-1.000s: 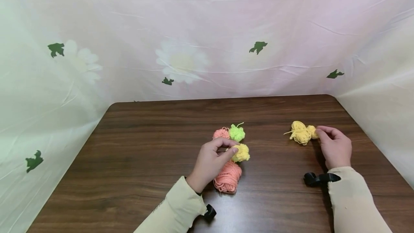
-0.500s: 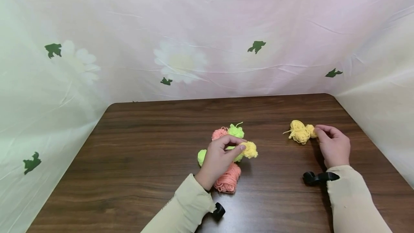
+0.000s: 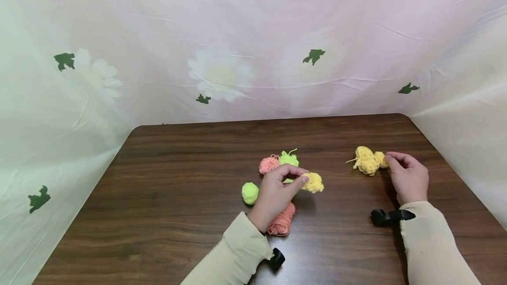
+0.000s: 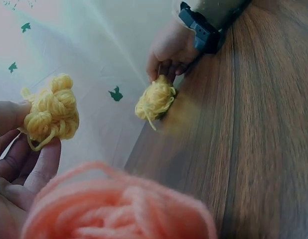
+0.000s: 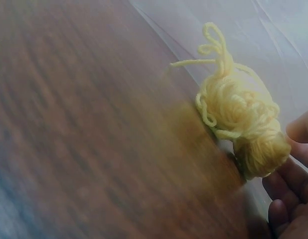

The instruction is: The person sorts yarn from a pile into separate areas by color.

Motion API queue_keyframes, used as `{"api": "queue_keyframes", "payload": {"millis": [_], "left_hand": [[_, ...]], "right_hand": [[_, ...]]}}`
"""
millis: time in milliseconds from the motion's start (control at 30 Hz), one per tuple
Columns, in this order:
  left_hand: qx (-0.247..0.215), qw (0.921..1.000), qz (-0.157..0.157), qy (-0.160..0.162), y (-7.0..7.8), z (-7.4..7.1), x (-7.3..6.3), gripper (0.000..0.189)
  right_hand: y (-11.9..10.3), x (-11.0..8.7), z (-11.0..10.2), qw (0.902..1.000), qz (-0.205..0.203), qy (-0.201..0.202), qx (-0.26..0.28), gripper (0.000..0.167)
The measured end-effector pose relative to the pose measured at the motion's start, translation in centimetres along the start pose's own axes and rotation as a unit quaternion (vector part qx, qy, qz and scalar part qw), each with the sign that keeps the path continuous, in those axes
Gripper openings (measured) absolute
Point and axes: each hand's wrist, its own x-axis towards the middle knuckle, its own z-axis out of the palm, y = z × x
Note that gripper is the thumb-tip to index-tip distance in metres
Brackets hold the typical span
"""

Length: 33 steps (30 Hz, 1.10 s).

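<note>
1. While your left grip (image 3: 277,195) pinches a yellow yarn bundle (image 3: 314,182) between thumb and fingers, your right grip (image 3: 409,179) pinches a small yellow ball (image 5: 259,155) by its near end.
2. You've got the bundle held above the table (image 3: 178,188), right of the pink and green yarn.
3. The small ball touches a large yellow ball (image 3: 365,162), over the table's right part; can't tell if the small one bears on the wood.
4. Under your left wrist you have a pink skein (image 3: 282,222), partly covered.
5. Left of that wrist: a round green ball (image 3: 250,193), just beside it.
6. Beyond your left fingers: a pink ball (image 3: 269,164) and a loose-ended green ball (image 3: 289,158), side by side.
</note>
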Motion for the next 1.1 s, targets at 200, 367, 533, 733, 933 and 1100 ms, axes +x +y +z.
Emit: {"api": "queue_keyframes", "payload": {"millis": [200, 367, 533, 733, 933, 1100], "left_hand": [[-0.002, 1.0, -0.002, -0.002, 0.3, 0.4, 0.0, 0.011], [-0.002, 1.0, -0.003, -0.005, 0.7, 0.7, 0.0, 0.011], [0.005, 1.0, 0.001, -0.007, 1.1, 1.3, 0.1, 0.01], [-0.016, 0.9998, 0.0, -0.012, 1.2, 2.4, 0.2, 0.01], [-0.041, 0.9991, -0.01, -0.002, 1.6, 3.6, 0.3, 0.01], [-0.037, 0.9993, -0.011, -0.003, 1.7, 4.4, 0.6, 0.009]], "right_hand": [[0.1, 0.1, 0.1, 1.0, 0.0, 0.002, 0.004, 0.031], [0.1, 0.0, 0.1, 1.0, 0.003, -0.003, -0.001, 0.034], [0.0, 0.1, 0.0, 0.9999, 0.002, -0.009, -0.006, 0.038], [0.2, 0.1, 0.0, 1.0, -0.003, -0.004, -0.003, 0.036], [0.1, 0.0, 0.0, 1.0, -0.007, 0.0, -0.002, 0.034], [-0.1, -0.1, 0.0, 1.0, -0.006, 0.002, 0.002, 0.035]]}}
